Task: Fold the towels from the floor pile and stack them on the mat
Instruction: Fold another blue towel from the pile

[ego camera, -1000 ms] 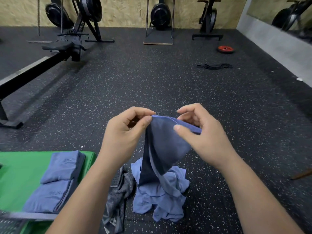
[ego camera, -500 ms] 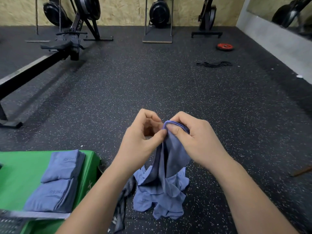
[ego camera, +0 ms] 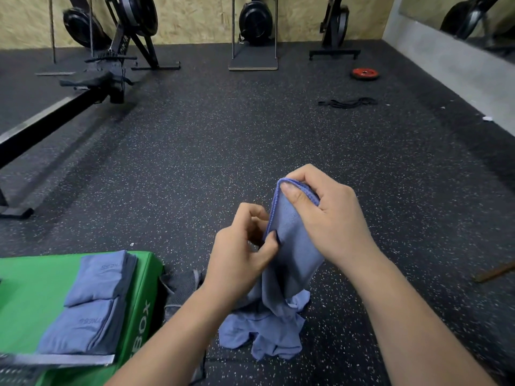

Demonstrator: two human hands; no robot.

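Observation:
A blue towel hangs in front of me, its lower end crumpled on the dark floor. My right hand grips its top corner, thumb pressed over the stitched hem. Lower down, my left hand pinches the towel's left edge between thumb and fingers. Two folded blue towels lie on the green mat at the lower left. A grey towel lies on the floor between the mat and my left arm, partly hidden.
A rowing machine stretches across the left. More gym machines stand along the back wall. A red weight plate and a black band lie on the floor far right. A wooden stick pokes in at the right edge.
My hands came together at the towel's top edge, then my left hand slid down the left edge while my right hand kept the top corner. The towel hangs narrower.

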